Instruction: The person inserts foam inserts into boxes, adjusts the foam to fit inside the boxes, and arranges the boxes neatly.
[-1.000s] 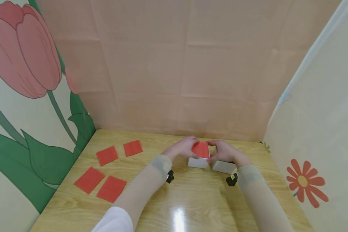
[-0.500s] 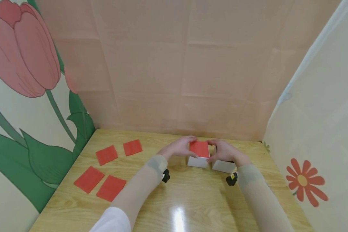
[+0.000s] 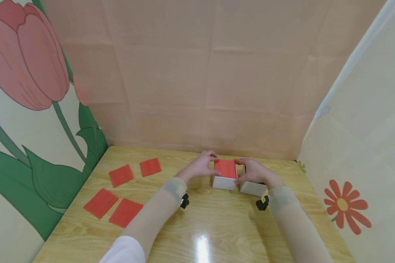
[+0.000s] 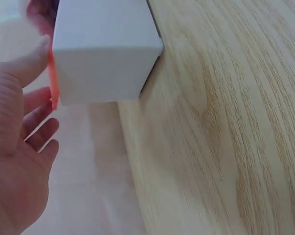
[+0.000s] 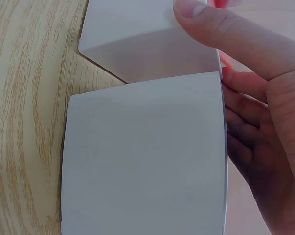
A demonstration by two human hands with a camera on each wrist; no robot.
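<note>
A white box [image 3: 224,183] stands at the back of the table, with a thin red sheet [image 3: 226,168] lying over its top. On the sheet's left side my left hand [image 3: 200,166] has its thumb and fingers spread, the thumb tip touching the red surface. In the left wrist view those fingers [image 4: 42,132] look loose beside the sheet's edge. My right hand [image 3: 255,171] holds the box at its right side, the thumb [image 5: 235,36] on the white wall and other fingers reaching the far corner. Below that hand is a second white box [image 3: 252,188], partly hidden.
Several red square sheets [image 3: 100,203] lie flat on the left of the wooden table [image 3: 197,226]. A plain pink cloth [image 3: 164,80] hangs behind the table. Patterned cloths with a tulip [image 3: 26,62] and a flower [image 3: 345,206] flank it.
My left hand has drawn a little to the left across the red sheet, uncovering more of it. The right hand and both boxes have stayed about where they were.
</note>
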